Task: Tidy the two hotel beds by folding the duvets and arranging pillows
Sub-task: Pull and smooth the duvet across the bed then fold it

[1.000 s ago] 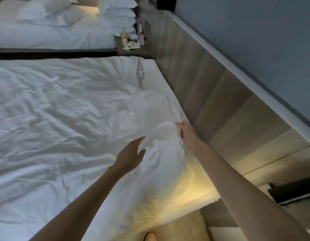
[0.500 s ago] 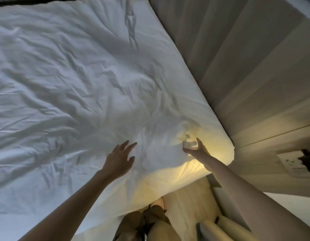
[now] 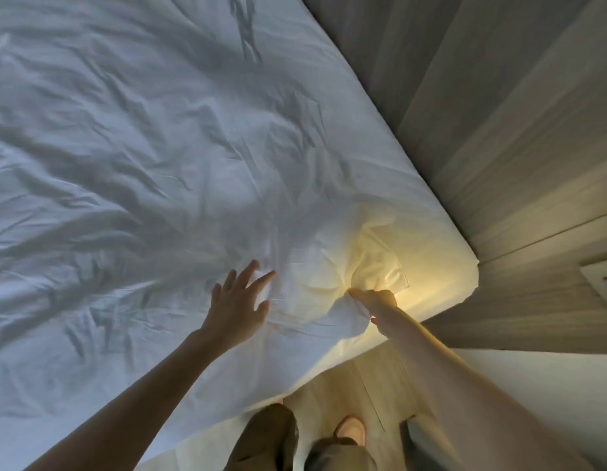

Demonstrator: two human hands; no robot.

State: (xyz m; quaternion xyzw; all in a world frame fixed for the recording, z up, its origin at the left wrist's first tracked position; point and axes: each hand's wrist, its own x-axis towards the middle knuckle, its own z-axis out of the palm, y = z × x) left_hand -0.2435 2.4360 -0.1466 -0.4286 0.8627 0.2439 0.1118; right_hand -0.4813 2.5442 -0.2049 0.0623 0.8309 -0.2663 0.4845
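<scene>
I see a plain white duvet (image 3: 152,171), yellow-lit at its near right corner; pale wood-grain wall panel (image 3: 506,137); olive trousers (image 3: 264,440).

We see a duvet (image 3: 159,164) of matt, creased white cloth; the wall panel (image 3: 499,130) looks like smooth, pale wood-grain, perhaps laminate.

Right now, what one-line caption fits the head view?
A person's right hand pinches a bunched fold of the duvet near its lamp-lit corner; the left hand spreads open just beside it.

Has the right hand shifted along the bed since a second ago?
Yes. The right hand has come from the edge along the wooden wall back toward the bed corner, where it pinches the duvet.
</scene>
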